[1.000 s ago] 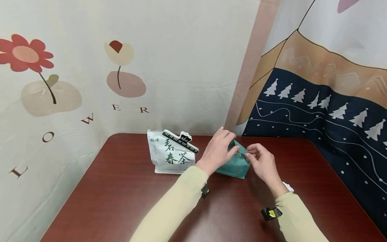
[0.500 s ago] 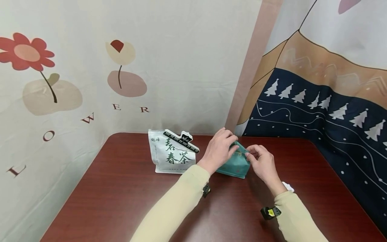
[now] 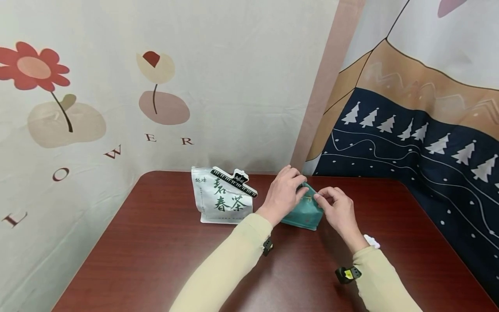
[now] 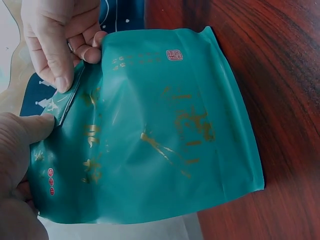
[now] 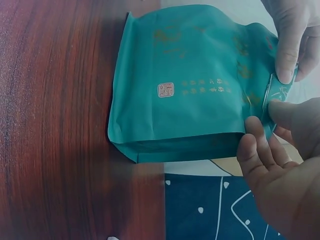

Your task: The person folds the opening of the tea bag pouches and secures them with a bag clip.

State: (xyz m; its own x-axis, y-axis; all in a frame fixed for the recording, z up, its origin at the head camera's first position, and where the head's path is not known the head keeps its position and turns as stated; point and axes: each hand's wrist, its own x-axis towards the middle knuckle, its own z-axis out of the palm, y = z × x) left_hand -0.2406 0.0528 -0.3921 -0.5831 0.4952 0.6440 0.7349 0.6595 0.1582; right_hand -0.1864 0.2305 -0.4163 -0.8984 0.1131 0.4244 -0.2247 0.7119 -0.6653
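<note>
Pouch (image 3: 306,215), teal, gold-printed, nr far edge of surface (image 3: 156,260); L hand (image 3: 283,190) & R hand (image 3: 337,209) pinch its folded top (image 4: 70,100). Uneven pull could skew the fold.

The teal pouch (image 3: 302,215) bears gold lettering (image 4: 201,125) and a square seal (image 4: 174,55). It stands on its base, upper end (image 4: 65,155) folded, between four and five o'clock from head-view centre.

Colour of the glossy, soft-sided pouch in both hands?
The glossy, soft-sided pouch is teal green with gold print, clearest in the left wrist view.
</note>
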